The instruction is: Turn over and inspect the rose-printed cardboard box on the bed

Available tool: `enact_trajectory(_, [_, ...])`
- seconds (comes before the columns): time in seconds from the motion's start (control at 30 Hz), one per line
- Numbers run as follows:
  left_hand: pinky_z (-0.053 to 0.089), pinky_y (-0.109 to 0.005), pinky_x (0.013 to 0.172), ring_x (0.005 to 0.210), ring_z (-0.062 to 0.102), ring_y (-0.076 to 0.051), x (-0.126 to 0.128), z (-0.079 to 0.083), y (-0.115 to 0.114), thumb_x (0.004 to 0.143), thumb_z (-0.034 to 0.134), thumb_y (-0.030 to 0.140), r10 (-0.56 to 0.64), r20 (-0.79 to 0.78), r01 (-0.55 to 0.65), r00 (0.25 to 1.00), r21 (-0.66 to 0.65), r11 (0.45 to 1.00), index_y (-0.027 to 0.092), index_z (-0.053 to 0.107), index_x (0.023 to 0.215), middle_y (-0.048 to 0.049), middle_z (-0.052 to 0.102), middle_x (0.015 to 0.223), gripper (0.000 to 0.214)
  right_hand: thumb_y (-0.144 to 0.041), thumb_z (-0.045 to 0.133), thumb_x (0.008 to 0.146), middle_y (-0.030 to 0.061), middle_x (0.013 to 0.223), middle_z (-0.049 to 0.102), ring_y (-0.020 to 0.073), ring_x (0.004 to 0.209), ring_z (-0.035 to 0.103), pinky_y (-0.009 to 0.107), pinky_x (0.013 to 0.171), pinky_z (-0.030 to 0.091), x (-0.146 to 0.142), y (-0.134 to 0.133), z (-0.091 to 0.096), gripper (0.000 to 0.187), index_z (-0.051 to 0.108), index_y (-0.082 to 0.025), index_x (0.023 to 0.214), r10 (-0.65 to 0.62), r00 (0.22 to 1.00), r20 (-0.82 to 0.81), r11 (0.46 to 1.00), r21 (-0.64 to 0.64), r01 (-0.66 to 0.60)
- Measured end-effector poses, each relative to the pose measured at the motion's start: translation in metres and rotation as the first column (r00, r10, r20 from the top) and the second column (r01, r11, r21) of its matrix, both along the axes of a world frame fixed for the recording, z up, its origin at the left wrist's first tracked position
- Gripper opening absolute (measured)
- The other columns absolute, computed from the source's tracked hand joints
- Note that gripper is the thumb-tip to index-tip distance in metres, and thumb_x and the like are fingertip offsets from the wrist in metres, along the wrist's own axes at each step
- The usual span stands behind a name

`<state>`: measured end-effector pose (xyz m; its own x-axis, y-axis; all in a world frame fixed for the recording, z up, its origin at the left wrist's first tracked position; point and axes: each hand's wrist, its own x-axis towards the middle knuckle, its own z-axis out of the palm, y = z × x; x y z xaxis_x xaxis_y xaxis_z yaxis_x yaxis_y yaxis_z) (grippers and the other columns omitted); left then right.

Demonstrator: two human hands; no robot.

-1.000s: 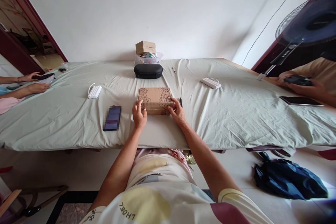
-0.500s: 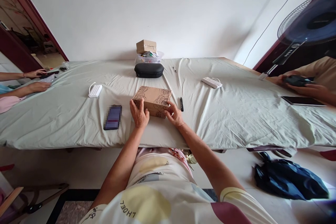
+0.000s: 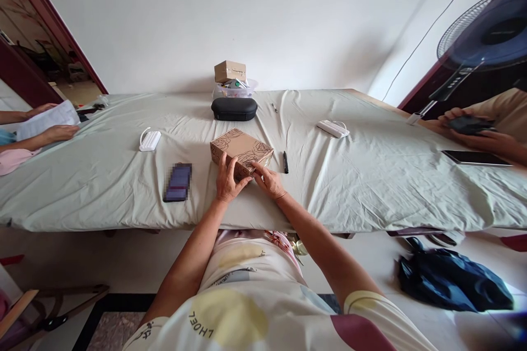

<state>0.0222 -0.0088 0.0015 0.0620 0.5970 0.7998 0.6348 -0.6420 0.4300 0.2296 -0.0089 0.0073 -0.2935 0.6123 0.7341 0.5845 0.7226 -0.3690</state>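
Note:
A brown cardboard box [image 3: 241, 145] with black swirling line drawings on its lid lies on the cloth in front of me, one corner pointing towards me. My left hand [image 3: 229, 180] grips its near left side, fingers bent over the upper edge and thumb reaching to the near corner. At that same corner my right hand [image 3: 268, 181] pinches the box, its fingertips close to my left thumb. What the fingertips press on there is too small to make out. Just right of the box is a black marker [image 3: 285, 162]. A phone with a blurred screen [image 3: 178, 182] lies left of my left hand.
Behind the box stand a black zip case [image 3: 234, 109] and a clear plastic tub [image 3: 251, 88] with a small carton [image 3: 230, 71] above. White corded blocks [image 3: 150, 141] [image 3: 332, 129] flank them. Co-workers' hands hold paper [image 3: 49, 120] at left and a dark object [image 3: 470, 125] at right, near a fan [image 3: 494, 33].
The box has turned clockwise, so a corner now faces me. My hands have come closer together at that corner. At the left, a co-worker has lifted a white sheet of paper.

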Motion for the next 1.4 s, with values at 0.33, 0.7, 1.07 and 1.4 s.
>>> enact_trajectory(0.33, [0.041, -0.053, 0.124, 0.156, 0.04, -0.034, 0.003, -0.006, 0.002, 0.102, 0.054, 0.046, -0.072, 0.037, 0.069, 0.997, 0.077, 0.995, 0.017, 0.051, 0.146, -0.0234, 0.038, 0.166, 0.053, -0.057, 0.061, 0.097, -0.0014, 0.077, 0.061, 0.0155, 0.065, 0.056, 0.032, 0.071, 0.055, 0.032, 0.016, 0.004, 0.049, 0.068, -0.023, 0.132, -0.432, 0.838, -0.334, 0.902, -0.155, 0.403])
enact_trajectory(0.7, [0.045, -0.044, 0.123, 0.148, 0.052, -0.025, -0.005, -0.01, 0.012, 0.106, 0.047, 0.04, -0.068, 0.164, 0.079, 0.984, -0.062, 0.995, 0.023, 0.056, 0.144, -0.0143, 0.053, 0.158, 0.042, -0.052, 0.064, 0.094, 0.0045, 0.1, 0.067, 0.0149, 0.071, 0.06, 0.029, 0.062, 0.056, 0.027, 0.017, 0.003, 0.047, 0.067, -0.026, 0.134, -0.164, 0.927, -0.337, 0.977, -0.185, 0.105])
enact_trajectory(1.07, [0.043, -0.047, 0.125, 0.148, 0.052, -0.026, -0.007, -0.012, 0.014, 0.103, 0.05, 0.032, -0.063, 0.173, 0.083, 0.983, -0.116, 0.99, 0.024, 0.049, 0.148, -0.0139, 0.056, 0.155, 0.046, -0.052, 0.06, 0.098, 0.0032, 0.092, 0.062, 0.016, 0.072, 0.059, 0.031, 0.063, 0.057, 0.026, 0.013, 0.007, 0.045, 0.069, -0.026, 0.133, -0.128, 0.948, -0.293, 0.985, -0.153, 0.086])
enact_trajectory(1.4, [0.049, -0.044, 0.117, 0.141, 0.057, -0.026, -0.01, -0.007, 0.012, 0.103, 0.055, 0.042, -0.062, 0.152, 0.072, 0.986, -0.061, 0.996, 0.023, 0.052, 0.143, -0.0153, 0.061, 0.147, 0.045, -0.064, 0.059, 0.098, 0.0026, 0.089, 0.063, 0.0171, 0.074, 0.059, 0.032, 0.069, 0.057, 0.022, 0.013, 0.007, 0.053, 0.067, -0.025, 0.132, -0.134, 0.953, -0.272, 0.985, -0.138, 0.099])
